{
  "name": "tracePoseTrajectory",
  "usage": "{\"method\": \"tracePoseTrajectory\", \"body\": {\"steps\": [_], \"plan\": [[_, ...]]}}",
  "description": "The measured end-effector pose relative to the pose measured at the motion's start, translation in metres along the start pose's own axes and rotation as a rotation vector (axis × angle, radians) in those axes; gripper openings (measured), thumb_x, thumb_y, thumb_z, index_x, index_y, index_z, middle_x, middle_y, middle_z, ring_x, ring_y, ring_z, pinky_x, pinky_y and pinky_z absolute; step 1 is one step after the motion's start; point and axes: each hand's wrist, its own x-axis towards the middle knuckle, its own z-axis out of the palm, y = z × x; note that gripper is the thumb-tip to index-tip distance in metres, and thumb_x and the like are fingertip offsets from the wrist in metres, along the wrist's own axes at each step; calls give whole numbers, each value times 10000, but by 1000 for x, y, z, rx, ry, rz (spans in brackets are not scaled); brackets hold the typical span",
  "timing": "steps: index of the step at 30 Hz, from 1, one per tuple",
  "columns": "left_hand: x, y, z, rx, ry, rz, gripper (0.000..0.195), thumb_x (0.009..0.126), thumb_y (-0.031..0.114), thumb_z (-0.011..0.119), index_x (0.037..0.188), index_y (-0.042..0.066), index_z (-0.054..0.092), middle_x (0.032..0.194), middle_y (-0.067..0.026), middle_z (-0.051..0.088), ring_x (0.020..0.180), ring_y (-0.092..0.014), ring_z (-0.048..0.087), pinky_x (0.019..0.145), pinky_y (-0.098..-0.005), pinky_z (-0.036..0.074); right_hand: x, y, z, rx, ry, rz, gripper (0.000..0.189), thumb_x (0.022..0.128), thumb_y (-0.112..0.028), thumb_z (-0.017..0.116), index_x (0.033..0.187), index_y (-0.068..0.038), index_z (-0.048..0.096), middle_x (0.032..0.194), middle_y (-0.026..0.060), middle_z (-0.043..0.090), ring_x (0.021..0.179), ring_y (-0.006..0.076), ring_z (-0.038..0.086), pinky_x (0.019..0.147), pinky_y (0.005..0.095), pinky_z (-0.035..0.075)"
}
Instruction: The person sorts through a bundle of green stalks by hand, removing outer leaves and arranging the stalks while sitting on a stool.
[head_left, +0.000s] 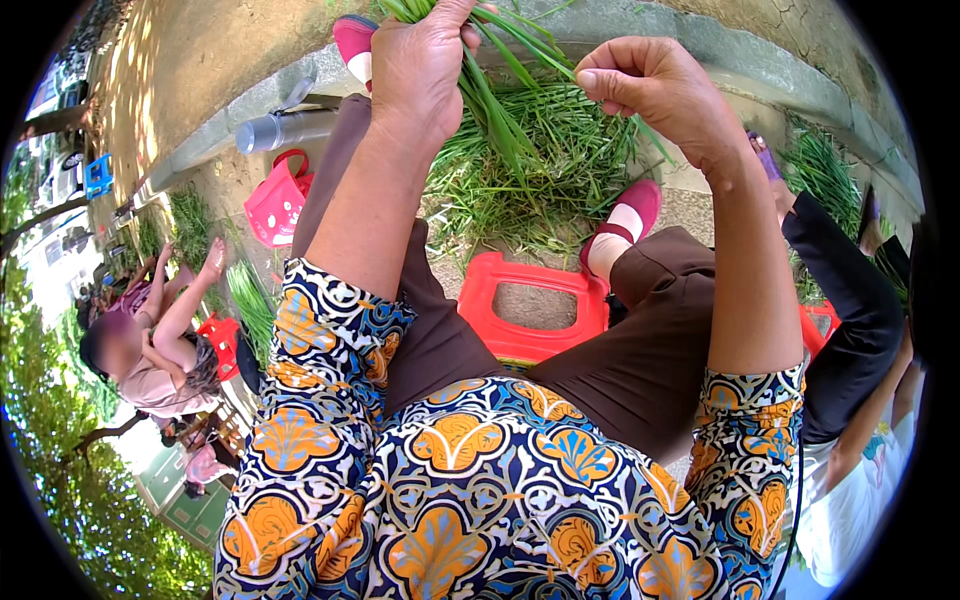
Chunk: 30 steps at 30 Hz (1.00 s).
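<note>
At the top of the view, my left hand (420, 75) is closed around a bunch of long green leafy stalks (495, 124). Their leaves fan out to the right and hang down past my wrist; the bunch's upper end runs out of the picture. My right hand (649, 86) is to the right of it, thumb and forefinger pinched on thin green blades (551, 60) that stretch across from the bunch. Below both hands, a loose heap of green and yellowed leaves (570, 172) lies on the ground between my feet.
A red plastic stool (532, 341) is beneath me. On my left are a grey bottle (289, 131) and a pink bag (277, 202). A concrete kerb (720, 52) curves beyond the heap. People sit at left (172, 352) and close at right (847, 315), near more greens (821, 165).
</note>
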Motion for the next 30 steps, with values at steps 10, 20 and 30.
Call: {"method": "tracePoseTrajectory", "body": {"steps": [10,20,30], "plan": [[-1,-1,-1,46,17,-13,226,839,239,657,952,43,649,690,34,522,577,-65,436,516,-201,369,1,2,3,-27,-22,-54,198,794,-205,657,848,-14,657,663,-14,553,622,69,496,573,233,402],[2,0,-2,10,3,4,197,842,200,655,944,34,634,744,7,571,590,-71,452,549,-196,377,-1,-2,2,3,17,-73,175,790,-191,641,819,-18,644,668,-24,529,636,72,480,586,233,400],[6,0,-4,-172,184,-91,182,843,212,652,925,50,641,724,3,568,569,-72,463,513,-211,395,1,-3,-4,245,94,-33,140,791,-189,664,806,-51,653,677,-46,553,621,43,475,592,195,390]]}}
